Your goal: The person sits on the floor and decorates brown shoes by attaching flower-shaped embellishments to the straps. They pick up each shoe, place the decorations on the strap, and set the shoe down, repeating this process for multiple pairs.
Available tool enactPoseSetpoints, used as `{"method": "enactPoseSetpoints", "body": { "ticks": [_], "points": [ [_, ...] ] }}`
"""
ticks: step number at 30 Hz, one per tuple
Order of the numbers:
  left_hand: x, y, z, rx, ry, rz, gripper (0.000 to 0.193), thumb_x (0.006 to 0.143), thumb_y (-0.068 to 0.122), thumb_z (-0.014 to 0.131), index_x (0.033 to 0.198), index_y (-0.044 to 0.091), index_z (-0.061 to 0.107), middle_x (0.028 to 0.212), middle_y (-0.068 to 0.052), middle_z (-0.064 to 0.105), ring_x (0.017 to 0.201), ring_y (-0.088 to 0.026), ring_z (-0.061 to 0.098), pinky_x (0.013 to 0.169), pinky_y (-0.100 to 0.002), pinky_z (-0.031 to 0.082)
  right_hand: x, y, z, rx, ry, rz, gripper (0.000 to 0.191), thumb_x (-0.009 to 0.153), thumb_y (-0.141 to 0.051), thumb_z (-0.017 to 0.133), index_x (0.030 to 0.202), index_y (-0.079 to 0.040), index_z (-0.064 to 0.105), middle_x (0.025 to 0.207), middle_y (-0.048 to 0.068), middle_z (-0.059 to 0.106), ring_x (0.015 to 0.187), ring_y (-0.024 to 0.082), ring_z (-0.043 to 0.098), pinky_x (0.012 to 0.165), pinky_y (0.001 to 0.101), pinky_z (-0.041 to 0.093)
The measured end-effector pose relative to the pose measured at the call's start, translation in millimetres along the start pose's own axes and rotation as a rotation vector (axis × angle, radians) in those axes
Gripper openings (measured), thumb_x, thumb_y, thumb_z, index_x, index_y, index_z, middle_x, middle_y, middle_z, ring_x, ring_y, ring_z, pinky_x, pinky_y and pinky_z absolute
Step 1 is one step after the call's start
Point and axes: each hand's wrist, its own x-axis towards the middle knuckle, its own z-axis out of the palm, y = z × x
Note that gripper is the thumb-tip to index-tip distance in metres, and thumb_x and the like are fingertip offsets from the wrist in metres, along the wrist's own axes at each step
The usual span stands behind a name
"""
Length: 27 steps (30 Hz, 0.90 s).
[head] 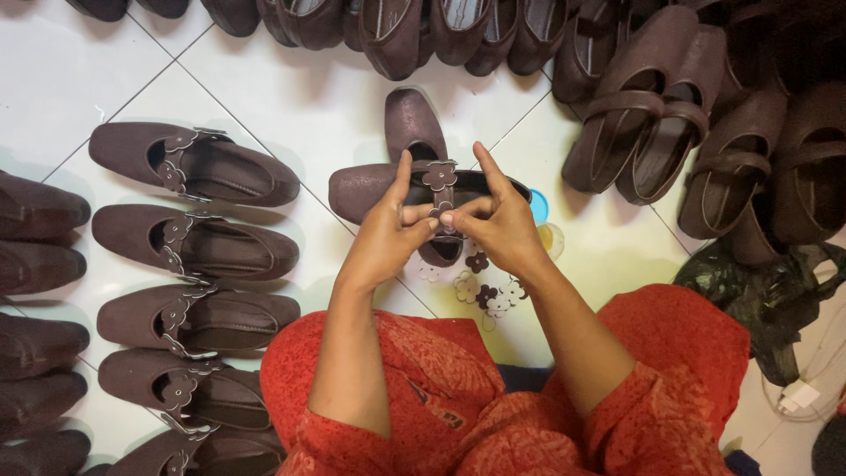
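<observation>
I hold a dark brown flat shoe (pixel 366 187) sideways above the white tiled floor. My left hand (pixel 388 227) grips its near side, thumb raised by the strap. My right hand (pixel 498 220) pinches the strap (pixel 440 187), which carries a brown flower ornament. Fingertips of both hands meet at the strap's lower end. Another brown shoe (pixel 414 123) lies under the held one, toe pointing away. Loose brown and white flower pieces (pixel 485 291) lie on the floor just below my hands.
Several brown shoes with flower straps (pixel 198 242) line up at the left. More plain brown shoes (pixel 705 123) crowd the top and right. A dark plastic bag (pixel 767 300) sits at the right, with a white plug (pixel 797 397) beyond it. My lap is in red cloth (pixel 458 405).
</observation>
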Motion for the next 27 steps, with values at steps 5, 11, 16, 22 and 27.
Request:
{"method": "enactPoseSetpoints", "body": {
  "ticks": [5, 11, 16, 22, 27],
  "points": [
    [-0.1, 2.8, 2.0, 0.029, 0.013, -0.024, 0.098, 0.089, -0.008, 0.062, 0.165, 0.017, 0.006, 0.11, -0.012, 0.077, 0.09, -0.008, 0.07, 0.078, -0.025, 0.058, 0.5, -3.2, 0.4, -0.027, 0.018, 0.019, 0.105, 0.082, -0.007, 0.083, 0.165, -0.009, 0.018, 0.077, 0.004, 0.076, 0.068, 0.004, 0.063, 0.061, 0.02, 0.049],
    [0.0, 0.4, 2.0, 0.029, 0.009, -0.017, 0.099, 0.088, -0.008, 0.063, 0.166, 0.018, 0.008, 0.108, -0.011, 0.077, 0.089, -0.007, 0.069, 0.079, -0.024, 0.057, -0.6, -6.1, 2.0, -0.012, 0.03, 0.035, 0.106, 0.081, -0.007, 0.083, 0.165, -0.01, 0.019, 0.075, 0.004, 0.075, 0.064, 0.003, 0.06, 0.059, 0.0207, 0.047],
    [4.0, -5.1, 0.4, 0.06, -0.002, -0.012, 0.1, 0.088, -0.007, 0.065, 0.166, 0.019, 0.008, 0.11, -0.011, 0.078, 0.091, -0.008, 0.068, 0.08, -0.023, 0.056, 2.6, -6.7, 0.8, -0.043, 0.035, 0.038, 0.107, 0.079, -0.006, 0.084, 0.165, -0.012, 0.019, 0.074, 0.003, 0.074, 0.064, 0.004, 0.06, 0.059, 0.0211, 0.049],
    [5.2, -8.9, -0.7, -0.019, 0.032, 0.008, 0.106, 0.086, -0.002, 0.066, 0.165, 0.02, 0.0, 0.119, -0.015, 0.072, 0.099, -0.012, 0.073, 0.079, -0.026, 0.057, -8.1, 5.1, -6.9, 0.004, 0.041, -0.037, 0.102, 0.087, -0.005, 0.079, 0.166, -0.013, 0.016, 0.097, 0.006, 0.077, 0.08, 0.005, 0.066, 0.068, 0.0218, 0.054],
    [3.9, -7.5, 1.8, 0.082, 0.085, -0.012, 0.109, 0.085, 0.006, 0.075, 0.165, 0.02, 0.002, 0.11, -0.013, 0.072, 0.092, -0.016, 0.076, 0.076, -0.028, 0.059, -11.6, 21.1, -10.7, 0.112, 0.033, -0.048, 0.102, 0.086, 0.002, 0.074, 0.167, -0.012, 0.014, 0.094, 0.009, 0.075, 0.081, 0.008, 0.067, 0.071, 0.0235, 0.056]
  ]
}}
